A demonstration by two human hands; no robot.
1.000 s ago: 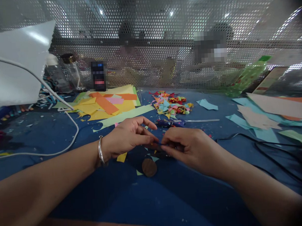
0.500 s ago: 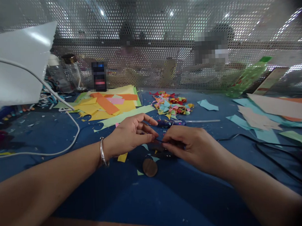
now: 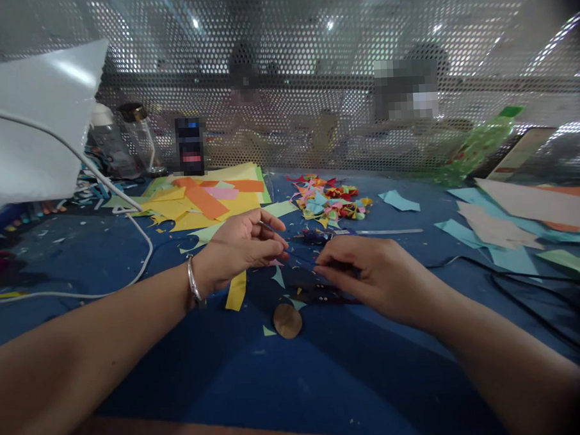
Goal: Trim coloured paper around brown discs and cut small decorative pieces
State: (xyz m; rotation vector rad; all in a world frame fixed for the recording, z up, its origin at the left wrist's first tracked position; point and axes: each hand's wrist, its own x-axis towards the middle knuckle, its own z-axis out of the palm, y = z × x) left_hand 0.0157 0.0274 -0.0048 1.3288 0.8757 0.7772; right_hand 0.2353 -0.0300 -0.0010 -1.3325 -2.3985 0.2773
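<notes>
My left hand (image 3: 247, 245), with a silver bracelet at the wrist, is held above the blue tabletop, its thumb and fingertips close together. My right hand (image 3: 364, 265) faces it in a pinch. A thin, dark, threadlike strand (image 3: 300, 258) seems to run between the two sets of fingertips; it is too faint to name surely. Below them lies a dark object (image 3: 322, 295) with small bright dots, partly hidden by my right hand. Nearer to me is a round brown disc (image 3: 287, 321). A yellow paper strip (image 3: 236, 291) rests below my left hand.
A dark-handled tool with a pale rod (image 3: 387, 232) lies beyond my hands. Behind it is a heap of coloured paper scraps (image 3: 330, 203). Paper sheets (image 3: 198, 215) lie left, more paper (image 3: 534, 207) right. A white cable (image 3: 150, 249) and black cables (image 3: 513, 275) cross the table.
My left hand has moved left and slightly up, widening the gap between the hands. My right hand has shifted only slightly. More of the yellow strip now shows.
</notes>
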